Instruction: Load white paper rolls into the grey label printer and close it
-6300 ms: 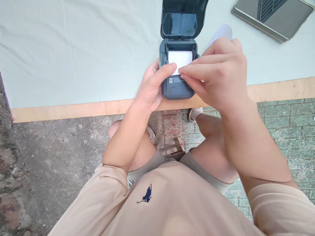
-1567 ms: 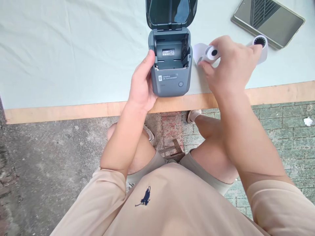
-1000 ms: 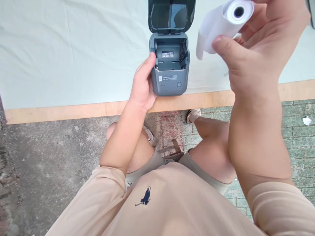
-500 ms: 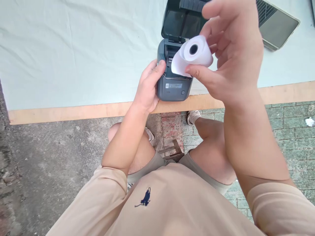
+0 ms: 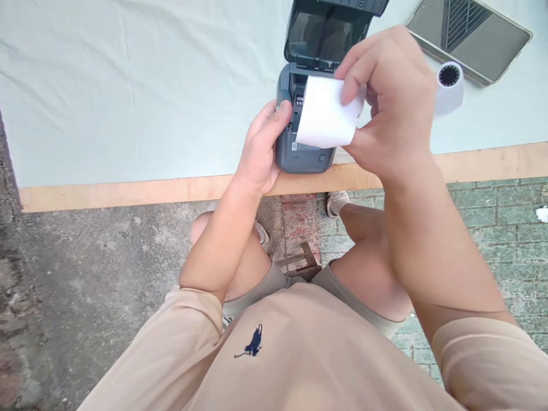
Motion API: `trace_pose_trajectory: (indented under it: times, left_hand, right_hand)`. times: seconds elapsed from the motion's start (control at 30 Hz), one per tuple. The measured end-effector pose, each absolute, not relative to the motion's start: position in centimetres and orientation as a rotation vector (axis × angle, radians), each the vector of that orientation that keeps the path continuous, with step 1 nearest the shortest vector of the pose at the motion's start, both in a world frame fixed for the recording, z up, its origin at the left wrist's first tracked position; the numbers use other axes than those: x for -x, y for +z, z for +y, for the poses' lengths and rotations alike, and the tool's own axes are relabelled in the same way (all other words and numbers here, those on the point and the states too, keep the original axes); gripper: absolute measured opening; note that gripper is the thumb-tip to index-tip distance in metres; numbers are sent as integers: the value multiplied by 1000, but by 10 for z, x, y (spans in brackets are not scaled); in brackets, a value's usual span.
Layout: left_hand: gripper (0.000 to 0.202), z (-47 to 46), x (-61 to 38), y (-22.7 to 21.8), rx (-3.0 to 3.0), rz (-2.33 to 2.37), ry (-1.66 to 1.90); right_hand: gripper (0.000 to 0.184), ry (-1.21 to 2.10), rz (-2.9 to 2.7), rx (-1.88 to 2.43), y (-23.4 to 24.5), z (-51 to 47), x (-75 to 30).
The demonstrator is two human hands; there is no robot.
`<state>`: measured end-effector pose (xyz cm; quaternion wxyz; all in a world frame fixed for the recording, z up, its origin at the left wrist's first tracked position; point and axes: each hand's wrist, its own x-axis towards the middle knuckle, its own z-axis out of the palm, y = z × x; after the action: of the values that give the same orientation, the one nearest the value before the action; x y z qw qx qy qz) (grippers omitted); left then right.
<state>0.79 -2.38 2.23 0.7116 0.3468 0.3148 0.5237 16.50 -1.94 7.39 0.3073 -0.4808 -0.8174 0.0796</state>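
A dark grey label printer (image 5: 306,162) sits at the table's front edge, its lid (image 5: 327,37) swung up and back. My left hand (image 5: 263,145) grips the printer's left side, thumb over the rim. With my right hand (image 5: 389,103) I hold a white paper roll (image 5: 327,111) over the open paper bay. The paper's loose end faces me and covers part of the bay and the label on the printer's front. My fingers pinch the roll on its right side; its core is hidden from view.
To the right, a white object with a dark round opening (image 5: 449,77) stands beside a phone-like flat device (image 5: 490,40) on the pale cloth (image 5: 141,97). A wooden strip (image 5: 128,191) edges the table. Below are my legs and a wooden stool (image 5: 306,262).
My right hand has turned the paper roll, so its core end no longer shows and the paper's flat face does. The hand moved slightly left, revealing the white object on the right.
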Motion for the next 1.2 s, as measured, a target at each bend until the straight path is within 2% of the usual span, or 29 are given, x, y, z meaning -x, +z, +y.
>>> trace_pose_trajectory:
  times: [0.17,0.27,0.43,0.53,0.73,0.9,1.07,1.2]
  left_hand:
    - [24,-23,-7,22,-767,699,1151]
    - [21,-24,-8,23,-775,701,1183]
    - [21,-23,-8,24,-705,707,1176]
    - [16,-23,-9,25,-599,711,1177]
    - [16,-26,-7,28,-645,695,1159]
    - [18,-25,-6,26,-671,724,1110]
    - [22,-21,-6,22,-683,730,1105]
    - [21,-21,-5,22,-662,725,1118]
  right_hand:
    - [10,52,-2361,1474,66,-12,-168]
    - [12,21,-2316,1444,64,-6,-169]
    - [23,196,-2182,1183,64,-1,-168]
    - [24,277,-2178,1171,61,0,-166]
    - [10,179,-2328,1393,61,0,-170]
    - [10,200,-2490,1487,75,-5,-176]
    - [36,61,-2489,1436,81,-15,-176]
    - [35,62,-2529,1393,74,-17,-171]
